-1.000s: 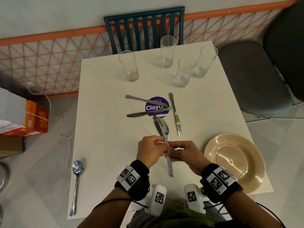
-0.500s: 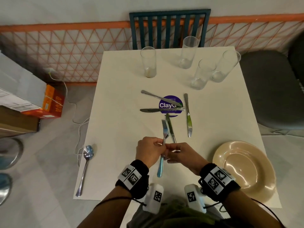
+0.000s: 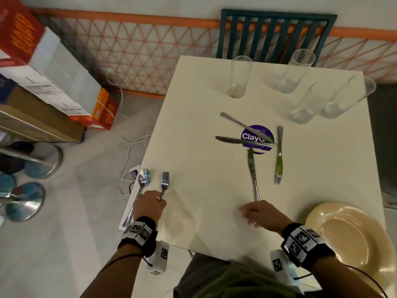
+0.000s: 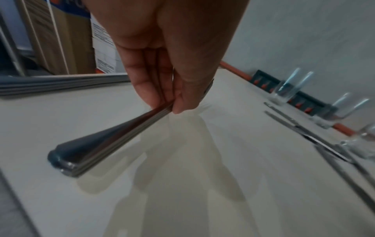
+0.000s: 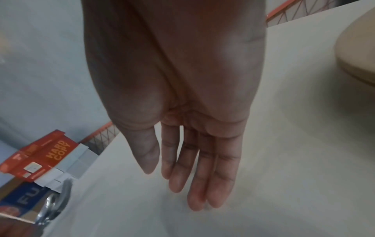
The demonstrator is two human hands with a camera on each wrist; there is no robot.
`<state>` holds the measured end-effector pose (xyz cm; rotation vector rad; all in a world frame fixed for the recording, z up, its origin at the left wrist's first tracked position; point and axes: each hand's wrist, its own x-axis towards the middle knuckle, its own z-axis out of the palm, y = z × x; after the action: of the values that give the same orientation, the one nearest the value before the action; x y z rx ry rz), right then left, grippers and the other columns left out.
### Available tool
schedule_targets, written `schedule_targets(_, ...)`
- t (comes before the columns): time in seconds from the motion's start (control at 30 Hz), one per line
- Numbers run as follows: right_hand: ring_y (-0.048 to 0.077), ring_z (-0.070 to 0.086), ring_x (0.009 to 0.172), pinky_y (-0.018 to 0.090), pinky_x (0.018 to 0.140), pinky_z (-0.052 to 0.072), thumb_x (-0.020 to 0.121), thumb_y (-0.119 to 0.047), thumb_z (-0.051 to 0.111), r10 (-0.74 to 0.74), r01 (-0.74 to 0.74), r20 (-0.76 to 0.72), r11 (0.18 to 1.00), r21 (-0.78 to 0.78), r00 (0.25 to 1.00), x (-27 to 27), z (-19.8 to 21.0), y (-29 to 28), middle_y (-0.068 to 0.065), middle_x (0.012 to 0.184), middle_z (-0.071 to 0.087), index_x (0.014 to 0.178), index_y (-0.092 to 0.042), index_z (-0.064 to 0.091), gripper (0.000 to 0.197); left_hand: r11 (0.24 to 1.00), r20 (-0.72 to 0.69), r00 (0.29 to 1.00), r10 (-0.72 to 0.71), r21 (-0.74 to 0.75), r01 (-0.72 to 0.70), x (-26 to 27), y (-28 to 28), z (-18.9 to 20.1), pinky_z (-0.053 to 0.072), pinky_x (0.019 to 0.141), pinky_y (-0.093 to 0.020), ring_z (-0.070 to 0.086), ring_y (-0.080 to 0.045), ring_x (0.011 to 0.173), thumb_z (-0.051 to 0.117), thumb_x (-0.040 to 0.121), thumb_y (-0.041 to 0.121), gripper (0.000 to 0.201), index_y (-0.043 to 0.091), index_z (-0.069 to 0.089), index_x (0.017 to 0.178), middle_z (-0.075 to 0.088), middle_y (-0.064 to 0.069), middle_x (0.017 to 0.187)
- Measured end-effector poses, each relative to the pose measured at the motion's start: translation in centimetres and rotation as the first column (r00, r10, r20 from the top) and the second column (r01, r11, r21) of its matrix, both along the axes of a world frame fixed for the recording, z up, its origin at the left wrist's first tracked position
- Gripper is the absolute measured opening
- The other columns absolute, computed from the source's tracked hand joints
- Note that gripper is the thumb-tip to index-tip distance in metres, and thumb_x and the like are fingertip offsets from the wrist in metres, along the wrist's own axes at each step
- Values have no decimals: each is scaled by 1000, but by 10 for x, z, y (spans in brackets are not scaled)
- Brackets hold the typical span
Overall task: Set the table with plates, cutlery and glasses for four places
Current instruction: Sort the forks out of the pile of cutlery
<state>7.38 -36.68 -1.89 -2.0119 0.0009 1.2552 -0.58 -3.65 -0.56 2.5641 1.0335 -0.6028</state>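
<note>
The left hand (image 3: 149, 204) has carried the fork (image 3: 165, 184) away from the middle of the tabletop (image 3: 199, 190) to its near left corner, just beside the spoon (image 3: 143, 183) lying there along the left edge; thumb and fingers (image 4: 150, 89) pinch the fork's handle. The right hand (image 3: 261, 212) has let go and hovers near the front edge, fingers (image 5: 202, 176) straight and holding nothing. Four knives (image 3: 252, 166) lie scattered mid-tabletop, four glasses (image 3: 239, 77) stand toward the far edge, and a plate (image 3: 352, 237) sits at the near right corner.
</note>
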Motion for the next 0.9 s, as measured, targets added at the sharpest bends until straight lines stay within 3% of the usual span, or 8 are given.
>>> schedule_targets(0.2,7,63,65,17,61,49,93,-11,58,61,-59,23,995,-80,998,-17,-12,-8,-3,81,70,105,-10,73,19,998,-42,999,-15,63,17,-10,25,-23,37,68,-29,48,-24,78,57,80,25,17,27,70,90,67,-5,94)
schedule_targets(0.33,7,63,65,13,60,46,93,-15,59,58,-52,76,996,-78,995,-20,-12,-5,-5,81,69,102,-14,73,16,996,-10,999,-49,76,50,-9,29,-23,37,69,-29,49,-22,77,54,86,25,18,27,70,93,63,-1,85)
schedule_targets(0.63,13,63,67,18,63,49,90,-7,58,17,-10,100,997,-75,995,-24,-9,-5,-6,83,69,92,-19,72,19,993,89,991,-102,61,97,-17,27,-20,37,61,-28,53,-20,66,50,93,28,19,25,61,77,54,5,68)
schedule_targets(0.9,13,62,65,18,63,49,91,-8,59,10,-2,100,997,-80,995,-24,-8,-3,-9,78,67,90,-21,71,18,994,103,989,-101,48,97,-18,26,-17,34,57,-28,52,-20,63,53,91,26,18,21,63,77,53,5,66)
